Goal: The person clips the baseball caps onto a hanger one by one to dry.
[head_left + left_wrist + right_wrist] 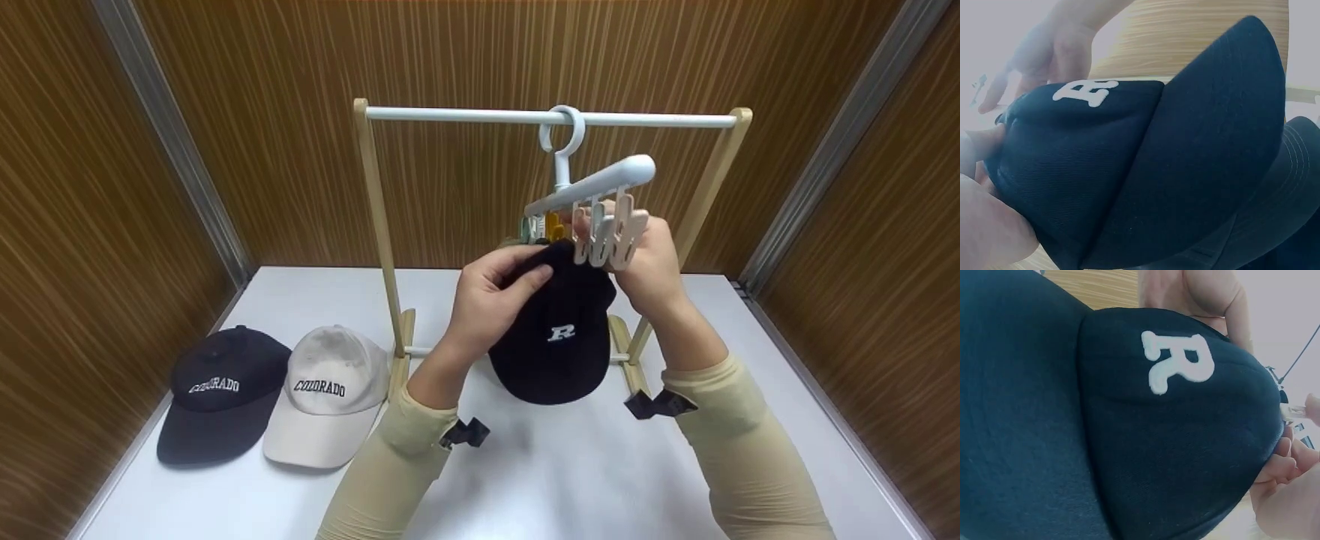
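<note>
A black cap (551,367) with a white letter R hangs brim down below a white clip hanger (600,184). With thumb and fingers, my left hand (487,292) pinches the cap's crown on its left side. Behind the hanger's pale clips (622,236), my right hand (651,259) is partly hidden in the head view. The right wrist view shows its thumb and fingers pinching a small clip (1292,412) at the top of the crown. Behind the cap, the left wrist view shows another dark brim (1297,174) with stitched rows.
The hanger hooks over the white rail (465,115) of a wooden-sided rack (379,217). On the white table (487,480), a dark COLORADO cap (217,367) and a beige COLORADO cap (330,371) lie left of the rack. Wood-patterned panels (262,75) enclose the table.
</note>
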Motion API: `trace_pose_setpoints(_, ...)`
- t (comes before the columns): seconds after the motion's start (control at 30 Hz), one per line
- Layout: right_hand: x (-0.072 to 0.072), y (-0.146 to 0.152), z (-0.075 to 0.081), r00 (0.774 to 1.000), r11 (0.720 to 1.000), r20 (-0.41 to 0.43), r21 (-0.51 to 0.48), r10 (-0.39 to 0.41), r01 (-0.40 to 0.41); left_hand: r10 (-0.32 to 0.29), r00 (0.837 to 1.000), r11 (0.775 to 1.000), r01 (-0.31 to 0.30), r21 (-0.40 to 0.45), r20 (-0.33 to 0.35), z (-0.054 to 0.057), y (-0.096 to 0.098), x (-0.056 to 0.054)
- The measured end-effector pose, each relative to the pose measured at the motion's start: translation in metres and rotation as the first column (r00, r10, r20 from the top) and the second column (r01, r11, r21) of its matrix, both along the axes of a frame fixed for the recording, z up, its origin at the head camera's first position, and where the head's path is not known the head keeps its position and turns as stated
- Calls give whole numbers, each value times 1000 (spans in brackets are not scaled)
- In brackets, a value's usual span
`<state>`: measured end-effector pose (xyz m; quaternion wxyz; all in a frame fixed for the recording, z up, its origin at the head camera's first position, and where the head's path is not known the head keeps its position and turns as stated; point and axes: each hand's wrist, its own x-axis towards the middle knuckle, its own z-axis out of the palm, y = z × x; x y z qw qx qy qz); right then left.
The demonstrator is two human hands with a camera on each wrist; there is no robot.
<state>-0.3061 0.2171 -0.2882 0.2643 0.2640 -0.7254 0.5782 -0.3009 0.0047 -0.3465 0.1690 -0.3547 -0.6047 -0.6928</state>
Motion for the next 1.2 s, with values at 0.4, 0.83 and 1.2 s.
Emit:
trace_pose_setpoints(0.4,1,6,-19,999,998,38,-60,22,-20,50,999,997,-50,-61,2,-5,-4,-2)
trace_pose_setpoints(0.83,-3,11,-51,993,987,-39,-112,113,-117,204,975,951,-218,-217,-86,-25,-14,-4)
trace_pose_setpoints(1.2,-3,14,-75,998,994,-31,-94,61,-64,319,941,880,-339,-333,-115,-48,-30,-5)
